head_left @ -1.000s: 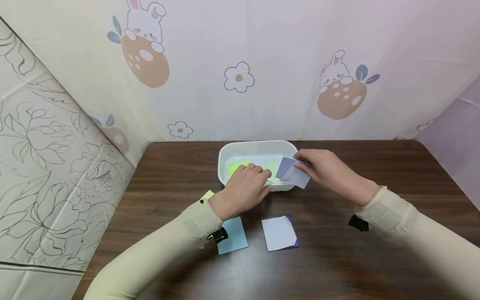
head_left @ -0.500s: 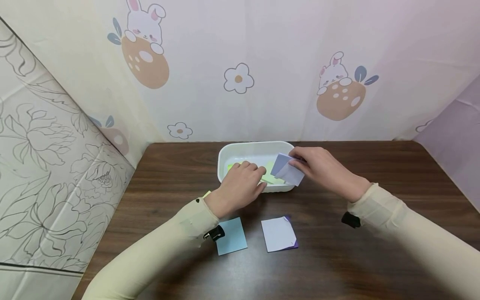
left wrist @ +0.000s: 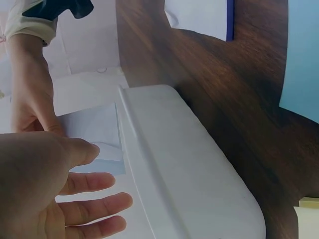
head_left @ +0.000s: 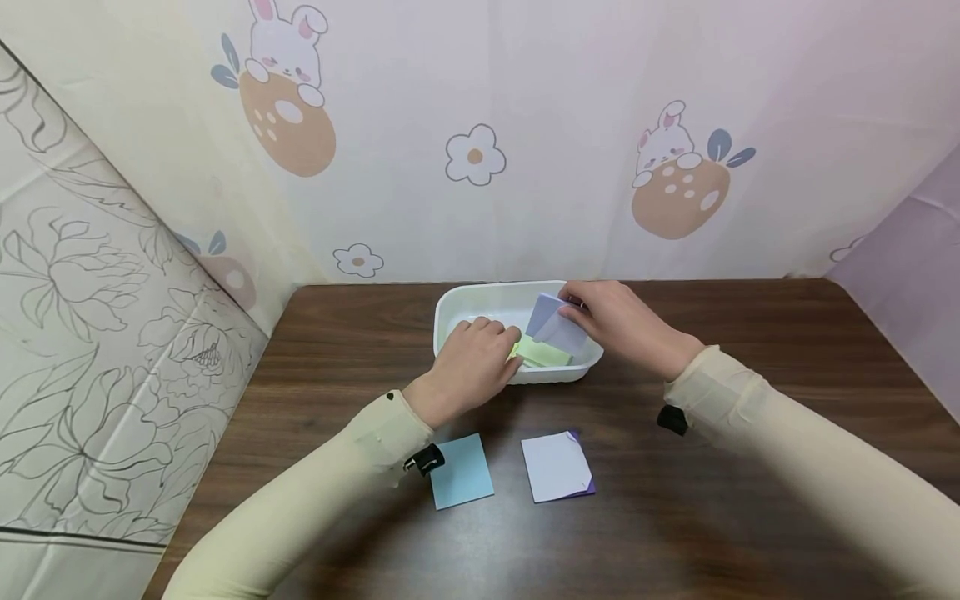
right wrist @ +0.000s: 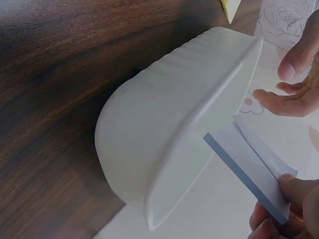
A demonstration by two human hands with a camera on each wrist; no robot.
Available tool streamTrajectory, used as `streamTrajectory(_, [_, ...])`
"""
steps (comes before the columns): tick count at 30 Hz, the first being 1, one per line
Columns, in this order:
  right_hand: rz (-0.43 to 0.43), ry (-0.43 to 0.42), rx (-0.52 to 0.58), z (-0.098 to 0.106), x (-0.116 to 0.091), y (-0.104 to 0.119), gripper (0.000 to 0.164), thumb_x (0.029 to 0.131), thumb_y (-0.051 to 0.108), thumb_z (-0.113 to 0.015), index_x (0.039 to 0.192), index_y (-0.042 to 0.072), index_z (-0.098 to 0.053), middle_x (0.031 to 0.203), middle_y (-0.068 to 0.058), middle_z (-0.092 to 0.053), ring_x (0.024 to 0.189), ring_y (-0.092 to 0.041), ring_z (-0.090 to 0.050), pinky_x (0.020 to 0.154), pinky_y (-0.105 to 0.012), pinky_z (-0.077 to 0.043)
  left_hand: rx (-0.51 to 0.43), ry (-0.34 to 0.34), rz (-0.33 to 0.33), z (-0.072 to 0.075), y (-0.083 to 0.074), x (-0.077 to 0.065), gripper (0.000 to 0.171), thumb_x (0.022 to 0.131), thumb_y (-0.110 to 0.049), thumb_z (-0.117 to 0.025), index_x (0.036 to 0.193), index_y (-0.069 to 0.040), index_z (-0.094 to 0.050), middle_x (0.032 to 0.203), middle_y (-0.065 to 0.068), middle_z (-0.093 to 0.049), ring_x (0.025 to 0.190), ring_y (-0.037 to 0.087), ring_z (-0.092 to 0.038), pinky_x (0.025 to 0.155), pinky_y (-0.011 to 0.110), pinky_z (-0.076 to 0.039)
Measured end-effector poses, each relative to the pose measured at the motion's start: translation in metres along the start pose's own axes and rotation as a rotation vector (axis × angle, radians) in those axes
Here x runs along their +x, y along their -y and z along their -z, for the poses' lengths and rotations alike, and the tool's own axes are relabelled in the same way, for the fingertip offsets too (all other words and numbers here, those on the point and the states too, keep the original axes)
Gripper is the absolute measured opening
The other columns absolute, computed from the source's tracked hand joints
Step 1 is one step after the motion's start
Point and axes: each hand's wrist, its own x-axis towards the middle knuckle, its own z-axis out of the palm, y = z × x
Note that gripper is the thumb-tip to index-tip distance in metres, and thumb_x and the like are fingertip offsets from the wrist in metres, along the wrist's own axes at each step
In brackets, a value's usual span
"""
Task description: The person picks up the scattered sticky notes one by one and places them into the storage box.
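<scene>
My right hand (head_left: 626, 325) pinches a pale lavender sticky note pad (head_left: 561, 327) by its upper corner, over the right part of a white plastic basin (head_left: 468, 307). The pad's top sheet is partly lifted from the block, as the right wrist view shows. Green and yellow sticky notes (head_left: 544, 354) lie inside the basin. Over the basin's front rim is my left hand (head_left: 471, 367), fingers loosely bent and holding nothing. In the left wrist view its thumb (left wrist: 83, 152) and fingers are spread apart near the lavender pad.
On the dark wood table (head_left: 660, 517), a light blue sticky note pad (head_left: 465, 473) and a purple pad with a white top sheet (head_left: 557, 467) lie before the basin. A yellow pad (left wrist: 308, 221) shows in the left wrist view. A printed curtain (head_left: 555, 208) hangs behind.
My right hand has moved left and slightly away from me, bringing the lavender pad farther over the basin. My left hand has shifted slightly left.
</scene>
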Motion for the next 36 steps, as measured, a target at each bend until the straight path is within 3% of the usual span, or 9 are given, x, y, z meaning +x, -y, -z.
streamTrajectory(6, [-0.01, 0.015, 0.012, -0.007, 0.007, -0.004, 0.015, 0.09, 0.018, -0.06, 0.099, 0.006, -0.064, 0.086, -0.004, -0.067, 0.072, -0.015, -0.058, 0.063, -0.034, -0.049, 0.001, 0.021, 0.006, -0.002, 0.004, 0.0, 0.024, 0.092, -0.034, -0.052, 0.1, -0.014, -0.062, 0.088, 0.001, -0.064, 0.09, 0.02, -0.059, 0.073, 0.036, -0.046])
streamTrajectory(18, [-0.079, 0.137, -0.002, -0.025, 0.015, -0.009, 0.018, 0.089, 0.015, -0.061, 0.103, 0.005, -0.065, 0.091, -0.007, -0.068, 0.077, -0.016, -0.061, 0.066, -0.035, -0.05, 0.005, 0.009, 0.003, -0.005, 0.004, 0.0, 0.024, 0.092, -0.034, -0.052, 0.097, -0.013, -0.062, 0.086, 0.002, -0.063, 0.088, 0.021, -0.059, 0.072, 0.036, -0.046])
streamTrajectory(29, [-0.068, 0.159, -0.007, -0.038, 0.017, -0.01, 0.012, 0.088, 0.015, -0.063, 0.096, 0.006, -0.065, 0.089, -0.005, -0.066, 0.077, -0.016, -0.058, 0.066, -0.034, -0.049, -0.007, 0.024, 0.011, -0.006, 0.005, -0.001, 0.025, 0.091, -0.034, -0.053, 0.1, -0.013, -0.064, 0.087, 0.002, -0.064, 0.086, 0.02, -0.059, 0.07, 0.035, -0.046])
streamTrajectory(36, [-0.079, 0.178, -0.019, -0.042, 0.019, -0.019, 0.013, 0.087, 0.014, -0.063, 0.096, 0.005, -0.065, 0.087, -0.006, -0.066, 0.077, -0.018, -0.057, 0.07, -0.036, -0.048, -0.017, 0.027, 0.026, -0.009, 0.009, 0.0, 0.021, 0.09, -0.032, -0.054, 0.095, -0.013, -0.062, 0.082, 0.002, -0.062, 0.083, 0.021, -0.059, 0.068, 0.036, -0.046])
